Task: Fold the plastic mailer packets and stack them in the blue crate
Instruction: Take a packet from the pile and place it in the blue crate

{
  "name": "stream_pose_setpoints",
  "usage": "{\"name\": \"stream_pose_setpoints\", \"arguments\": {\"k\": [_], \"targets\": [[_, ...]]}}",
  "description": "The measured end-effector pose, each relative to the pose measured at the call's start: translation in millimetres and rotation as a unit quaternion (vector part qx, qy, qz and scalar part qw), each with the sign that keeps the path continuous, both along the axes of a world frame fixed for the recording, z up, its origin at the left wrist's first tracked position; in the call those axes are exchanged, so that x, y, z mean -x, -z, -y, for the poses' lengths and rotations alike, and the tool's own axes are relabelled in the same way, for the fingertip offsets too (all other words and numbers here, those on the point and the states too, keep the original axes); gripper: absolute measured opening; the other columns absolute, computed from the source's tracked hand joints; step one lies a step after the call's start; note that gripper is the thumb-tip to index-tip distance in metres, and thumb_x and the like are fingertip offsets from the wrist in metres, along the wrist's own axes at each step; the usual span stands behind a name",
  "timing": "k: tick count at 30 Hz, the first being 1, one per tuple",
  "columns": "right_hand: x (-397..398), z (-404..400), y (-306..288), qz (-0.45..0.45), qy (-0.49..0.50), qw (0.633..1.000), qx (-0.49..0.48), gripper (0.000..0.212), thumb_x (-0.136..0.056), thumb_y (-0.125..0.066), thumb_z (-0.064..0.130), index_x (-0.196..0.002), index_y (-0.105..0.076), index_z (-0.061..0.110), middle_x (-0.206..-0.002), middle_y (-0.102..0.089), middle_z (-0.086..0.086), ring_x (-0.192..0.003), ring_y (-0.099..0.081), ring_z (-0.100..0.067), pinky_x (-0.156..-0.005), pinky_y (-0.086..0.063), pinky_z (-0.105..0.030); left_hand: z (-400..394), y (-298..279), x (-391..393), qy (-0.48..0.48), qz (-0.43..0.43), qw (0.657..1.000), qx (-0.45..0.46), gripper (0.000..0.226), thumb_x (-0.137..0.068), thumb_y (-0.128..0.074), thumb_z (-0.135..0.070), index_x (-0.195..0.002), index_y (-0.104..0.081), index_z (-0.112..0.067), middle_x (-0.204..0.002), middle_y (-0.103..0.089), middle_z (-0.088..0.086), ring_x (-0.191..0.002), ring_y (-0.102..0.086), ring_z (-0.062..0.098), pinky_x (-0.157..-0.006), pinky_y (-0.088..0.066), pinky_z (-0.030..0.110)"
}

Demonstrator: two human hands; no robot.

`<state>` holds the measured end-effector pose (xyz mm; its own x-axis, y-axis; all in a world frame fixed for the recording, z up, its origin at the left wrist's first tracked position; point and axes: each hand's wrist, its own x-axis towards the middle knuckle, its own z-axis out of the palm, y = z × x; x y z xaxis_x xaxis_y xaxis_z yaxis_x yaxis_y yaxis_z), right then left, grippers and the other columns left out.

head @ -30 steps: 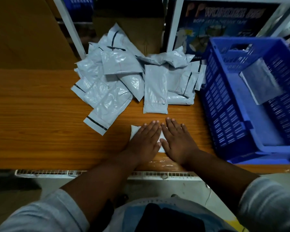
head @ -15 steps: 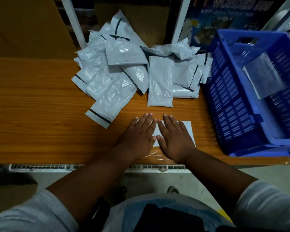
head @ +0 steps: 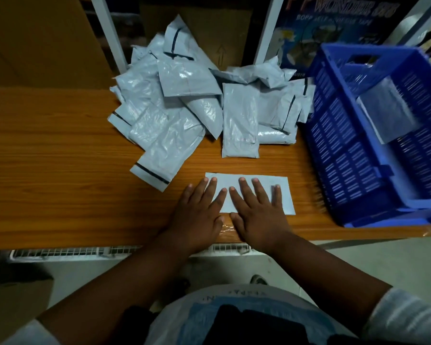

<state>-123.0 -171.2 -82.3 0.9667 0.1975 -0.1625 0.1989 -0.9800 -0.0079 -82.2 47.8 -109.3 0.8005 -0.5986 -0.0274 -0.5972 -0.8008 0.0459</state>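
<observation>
A flat pale grey mailer packet [head: 285,192] lies near the front edge of the wooden table [head: 47,183]. My left hand [head: 199,215] and my right hand [head: 256,212] press on it side by side, fingers straight and spread. Behind them sits a loose pile of several grey mailer packets [head: 184,108], some with black strips. The blue crate [head: 373,155] stands at the right, with one folded packet [head: 388,110] leaning inside it.
Brown cardboard boxes [head: 40,41] and white shelf posts [head: 107,33] stand behind the table. A printed tape carton [head: 334,23] is behind the crate. A white wire rack [head: 60,252] runs under the table's front edge.
My hands have spread apart along the packet, the right one sliding to the right, so more of the flattened packet shows. The view has tipped slightly.
</observation>
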Motion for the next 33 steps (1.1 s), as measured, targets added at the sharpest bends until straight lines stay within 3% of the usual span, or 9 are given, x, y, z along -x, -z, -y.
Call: {"name": "stream_pose_setpoints", "arguments": {"k": [6,10,14,17,19,22,27,30,33], "targets": [[-7.5,9.3,11.7,-0.042,0.009,0.998,-0.054,0.074,-0.106,-0.022,0.070,-0.170,0.000,0.041,-0.179,0.015,0.005,-0.163,0.021,-0.030,-0.126,0.007,-0.069,4.5,-2.4,-0.6,-0.007,-0.019,1.000,0.007,0.076,-0.101,-0.039,-0.055,-0.170,-0.023,-0.027,-0.180,-0.008,0.009,-0.166,-0.004,0.032,-0.129,-0.010,0.063],[-14.6,23.5,8.4,-0.069,0.018,0.987,-0.142,0.073,-0.104,-0.034,0.064,-0.168,-0.003,0.048,-0.179,0.010,0.012,-0.163,0.021,-0.021,-0.127,0.011,-0.065,22.9,-22.8,-6.4,-0.010,0.007,0.998,0.059,0.066,-0.101,-0.041,-0.047,-0.158,-0.043,-0.013,-0.173,-0.026,0.018,-0.164,-0.013,0.036,-0.130,-0.017,0.060],[-16.0,22.7,-2.6,-0.060,0.047,0.970,-0.229,0.074,-0.104,-0.047,0.041,-0.170,-0.014,0.035,-0.179,-0.011,0.000,-0.166,0.000,-0.025,-0.129,-0.004,-0.067,56.2,-24.7,-10.8,0.059,-0.012,0.997,0.057,0.073,-0.107,-0.026,-0.044,-0.169,-0.018,-0.007,-0.179,-0.008,0.016,-0.166,-0.002,0.031,-0.132,-0.015,0.052],[-5.1,35.0,-6.4,0.002,0.022,0.992,-0.127,0.068,-0.106,-0.046,0.041,-0.168,-0.025,0.025,-0.176,-0.018,-0.012,-0.165,-0.009,-0.035,-0.127,-0.016,-0.068,69.6,-13.7,-11.1,0.034,-0.030,0.999,0.017,0.078,-0.106,-0.016,-0.052,-0.171,-0.011,-0.009,-0.179,-0.005,0.015,-0.166,-0.001,0.030,-0.133,-0.010,0.052],[10.4,49.3,-2.8,0.029,-0.011,0.999,-0.039,0.064,-0.112,-0.032,0.051,-0.170,-0.019,0.025,-0.179,-0.008,-0.012,-0.165,-0.001,-0.036,-0.127,-0.012,-0.069,69.8,-10.8,-10.1,0.029,-0.015,0.999,0.012,0.079,-0.106,-0.021,-0.055,-0.171,-0.014,-0.009,-0.179,-0.007,0.016,-0.166,-0.005,0.031,-0.133,-0.011,0.053],[24.4,62.0,7.6,0.001,-0.034,0.999,-0.041,0.067,-0.114,-0.020,0.057,-0.172,-0.001,0.028,-0.179,0.009,-0.008,-0.165,0.011,-0.035,-0.130,-0.010,-0.064,67.3,-7.8,-10.5,0.038,-0.005,0.999,0.019,0.079,-0.107,-0.025,-0.055,-0.170,-0.015,-0.009,-0.179,-0.008,0.016,-0.166,-0.006,0.031,-0.132,-0.012,0.054],[-1.5,73.1,-10.0,-0.158,-0.009,0.977,-0.144,0.078,-0.109,-0.040,0.057,-0.170,0.005,0.040,-0.176,0.024,0.003,-0.160,0.028,-0.025,-0.130,0.009,-0.058,67.5,-6.4,-12.6,0.036,-0.013,0.999,0.020,0.077,-0.108,-0.031,-0.055,-0.170,-0.021,-0.011,-0.178,-0.015,0.016,-0.165,-0.012,0.032,-0.130,-0.019,0.057],[-13.8,90.8,-43.0,-0.247,0.025,0.922,-0.296,0.068,-0.109,-0.052,0.049,-0.169,-0.021,0.042,-0.179,0.005,0.010,-0.162,0.016,-0.011,-0.131,0.011,-0.044,73.1,-17.2,-12.8,0.031,-0.009,0.999,0.035,0.077,-0.107,-0.036,-0.058,-0.169,-0.026,-0.014,-0.177,-0.017,0.017,-0.164,-0.015,0.034,-0.130,-0.020,0.060],[-14.1,108.6,-45.6,-0.152,0.075,0.908,-0.382,0.055,-0.109,-0.059,0.038,-0.162,-0.045,0.034,-0.175,-0.026,0.007,-0.163,-0.013,-0.012,-0.133,-0.008,-0.037,86.9,-30.3,-12.6,0.073,-0.002,0.997,0.020,0.077,-0.106,-0.039,-0.060,-0.170,-0.025,-0.019,-0.178,-0.015,0.014,-0.165,-0.010,0.033,-0.131,-0.016,0.058]]}}
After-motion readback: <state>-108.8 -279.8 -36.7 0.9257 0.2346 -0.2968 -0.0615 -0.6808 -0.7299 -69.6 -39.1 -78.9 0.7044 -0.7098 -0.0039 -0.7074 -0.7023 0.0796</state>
